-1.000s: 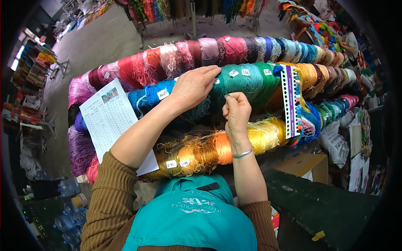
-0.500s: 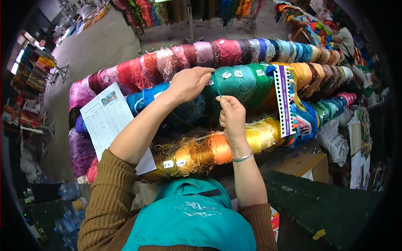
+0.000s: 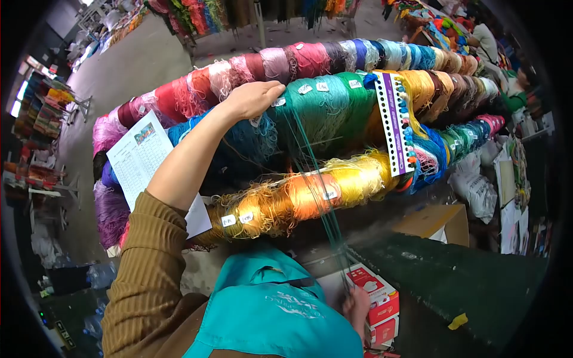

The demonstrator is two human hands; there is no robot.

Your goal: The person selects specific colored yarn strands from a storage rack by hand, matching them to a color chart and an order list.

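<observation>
My left hand (image 3: pixel 258 100) presses on the top of the middle row, its fingers together over the left edge of a teal thread skein (image 3: pixel 325 101) beside a small white label. Down by my apron, my right hand (image 3: pixel 357 304) is closed and slightly blurred, gripping a bundle of long teal threads (image 3: pixel 322 197). The strands run taut from the skein, over the orange skein (image 3: pixel 307 197) in the nearest row, to my right hand. A printed sheet (image 3: pixel 143 156) with a table lies across the left end of the rows, partly behind my left forearm.
A purple-and-white punched card (image 3: pixel 391 128) with coloured thread samples hangs over the middle row. Red and pink skeins (image 3: pixel 179 96) fill the far row. Red-and-white boxes (image 3: pixel 379 292) stand by my right hand, near a cardboard box (image 3: pixel 436 224). Another person (image 3: pixel 484 43) is at the back right.
My right hand has pulled down from the teal skein to beside my apron, drawing out long teal threads. My left hand stays on the skein while the view has shifted slightly.
</observation>
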